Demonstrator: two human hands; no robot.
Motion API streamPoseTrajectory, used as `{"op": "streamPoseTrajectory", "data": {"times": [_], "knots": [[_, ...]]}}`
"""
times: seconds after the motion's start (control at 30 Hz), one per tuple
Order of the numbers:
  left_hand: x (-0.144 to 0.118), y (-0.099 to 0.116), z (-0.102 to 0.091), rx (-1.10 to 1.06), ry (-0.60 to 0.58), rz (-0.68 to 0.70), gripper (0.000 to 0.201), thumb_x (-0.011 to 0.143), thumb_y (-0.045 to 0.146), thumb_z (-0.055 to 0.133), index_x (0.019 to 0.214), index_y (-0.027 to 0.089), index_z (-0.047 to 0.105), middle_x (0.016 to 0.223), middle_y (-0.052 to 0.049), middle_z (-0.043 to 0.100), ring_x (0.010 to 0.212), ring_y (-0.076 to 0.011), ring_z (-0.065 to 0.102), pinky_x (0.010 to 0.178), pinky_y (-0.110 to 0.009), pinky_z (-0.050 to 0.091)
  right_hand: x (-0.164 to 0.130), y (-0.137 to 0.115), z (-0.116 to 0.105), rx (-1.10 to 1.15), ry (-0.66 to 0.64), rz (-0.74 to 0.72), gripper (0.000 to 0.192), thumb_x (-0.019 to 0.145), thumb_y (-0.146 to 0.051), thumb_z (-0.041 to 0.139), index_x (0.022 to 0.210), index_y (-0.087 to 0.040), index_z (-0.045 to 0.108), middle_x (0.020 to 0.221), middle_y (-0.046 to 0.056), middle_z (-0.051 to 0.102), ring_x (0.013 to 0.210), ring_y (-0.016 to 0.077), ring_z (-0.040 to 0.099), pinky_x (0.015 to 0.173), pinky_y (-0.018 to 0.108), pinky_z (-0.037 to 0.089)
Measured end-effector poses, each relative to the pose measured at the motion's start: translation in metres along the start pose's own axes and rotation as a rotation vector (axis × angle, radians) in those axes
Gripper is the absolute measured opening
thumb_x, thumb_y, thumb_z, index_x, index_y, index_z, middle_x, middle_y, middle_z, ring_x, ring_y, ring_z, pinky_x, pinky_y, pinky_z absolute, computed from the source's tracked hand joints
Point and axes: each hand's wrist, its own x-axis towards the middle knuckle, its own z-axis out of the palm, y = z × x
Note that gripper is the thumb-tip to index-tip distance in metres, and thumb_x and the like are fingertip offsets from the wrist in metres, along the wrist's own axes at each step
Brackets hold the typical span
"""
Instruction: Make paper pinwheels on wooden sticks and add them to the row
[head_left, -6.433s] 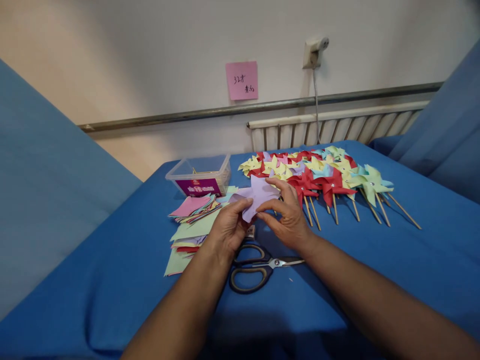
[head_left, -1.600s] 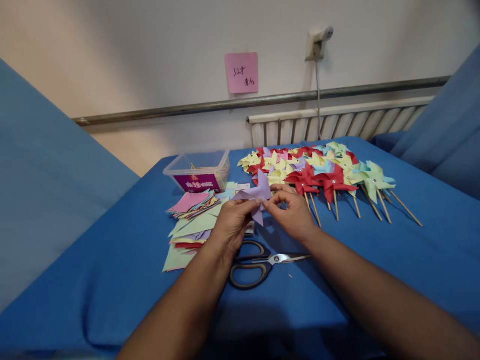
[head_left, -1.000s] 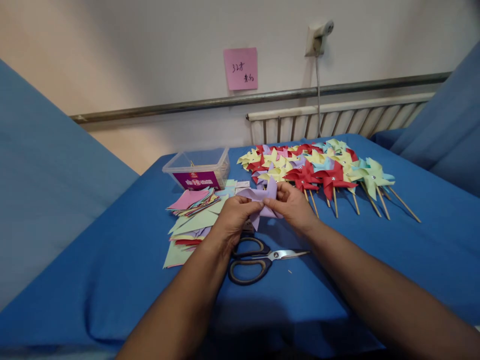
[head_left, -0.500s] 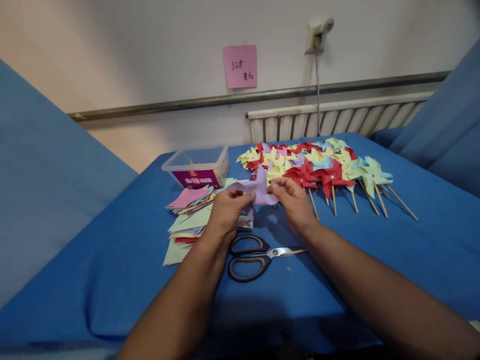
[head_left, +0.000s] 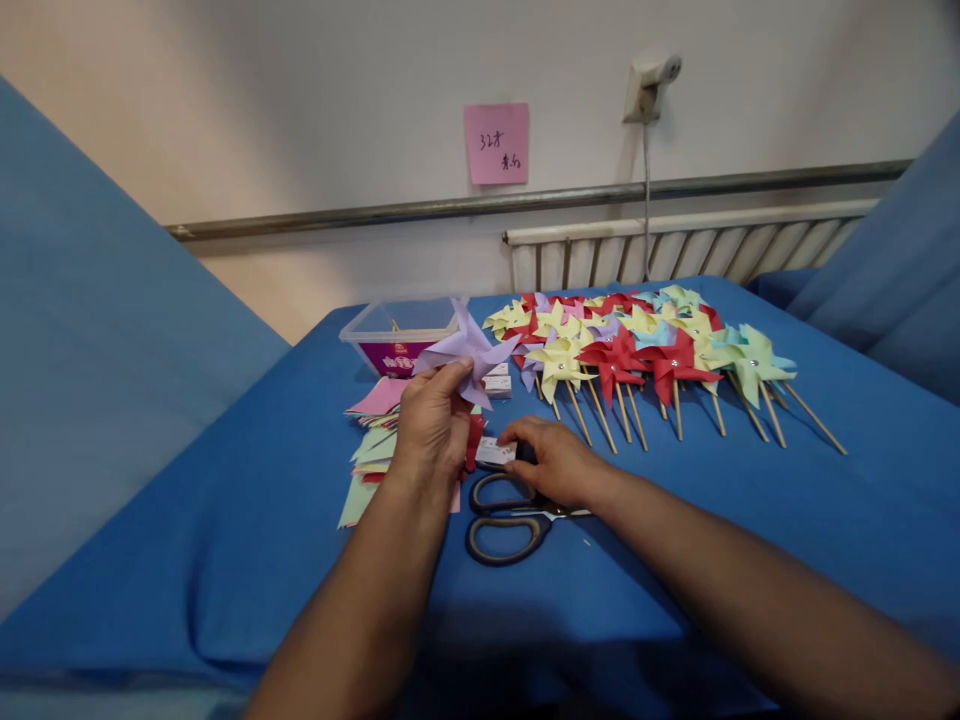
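My left hand [head_left: 439, 410] pinches a purple paper pinwheel head [head_left: 466, 358] near its middle, with its blades folded in and no stick on it. To the right and lower, my right hand [head_left: 559, 462] has its thumb and fingers closed about the right end of a small white printed box [head_left: 495, 452] on the table. What is under its fingertips is partly hidden. Just in front of that box lie dark-handled scissors [head_left: 508, 538], their blades partly covered by my right hand. Stacks of coloured paper [head_left: 367, 445] lie beside my left hand.
Rows of finished pinwheels [head_left: 616, 362] on wooden sticks lie at the back right. A clear plastic tub [head_left: 367, 322] with a purple label stands at the back left. More small white boxes [head_left: 498, 384] sit behind. Blue cloth [head_left: 675, 580] covers the table.
My right hand has let go of the purple paper and moved down to the small white box. My left hand has lifted the paper, now a gathered pinwheel shape, slightly leftward.
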Motion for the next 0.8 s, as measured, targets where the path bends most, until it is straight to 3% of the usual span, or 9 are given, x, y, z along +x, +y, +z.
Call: {"op": "streamPoseTrajectory", "data": {"times": [0.27,0.37,0.53,0.67,0.8], "knots": [[0.003,0.004,-0.003,-0.075,-0.006,0.032,0.019,0.053,0.007,0.080,0.067,0.014,0.070,0.068,0.000,0.070,0.062,-0.0096,0.063,0.060,-0.019,0.051,-0.002,-0.001,-0.008,-0.085,-0.030,0.061,0.025,0.079,-0.018,0.066,0.104,-0.019,0.064,0.103,0.006,0.069,0.093,0.0204,0.063,0.083,0.033,0.048],[0.003,0.005,-0.003,-0.069,-0.011,0.025,0.018,0.054,0.008,0.080,0.069,0.014,0.070,0.069,0.000,0.070,0.063,-0.0103,0.064,0.060,-0.020,0.052,-0.004,0.000,-0.010,-0.083,-0.032,0.014,0.023,0.081,-0.018,0.063,0.103,-0.019,0.065,0.103,0.006,0.068,0.095,0.0199,0.063,0.085,0.033,0.047],[0.006,0.009,-0.005,-0.094,0.017,0.083,0.020,0.055,0.007,0.079,0.071,0.016,0.071,0.073,0.000,0.071,0.067,-0.0112,0.065,0.064,-0.021,0.052,-0.002,0.007,-0.003,-0.054,0.121,0.010,0.019,0.086,-0.023,0.060,0.104,-0.020,0.064,0.107,0.006,0.068,0.102,0.0200,0.061,0.091,0.034,0.046],[0.006,0.012,-0.006,-0.099,0.025,0.117,0.020,0.054,0.009,0.080,0.069,0.016,0.069,0.073,0.001,0.071,0.068,-0.0111,0.064,0.066,-0.021,0.052,0.018,0.007,0.001,-0.149,0.216,0.130,0.024,0.086,-0.022,0.058,0.110,-0.020,0.063,0.113,0.007,0.068,0.107,0.0209,0.061,0.094,0.034,0.045],[0.007,0.014,-0.008,-0.067,0.019,0.145,0.021,0.054,0.013,0.081,0.072,0.017,0.070,0.071,0.002,0.069,0.066,-0.0108,0.063,0.065,-0.022,0.051,0.052,-0.002,0.001,-0.394,0.149,0.133,0.030,0.086,-0.021,0.056,0.116,-0.019,0.062,0.119,0.009,0.066,0.114,0.0244,0.057,0.097,0.034,0.042]]}}
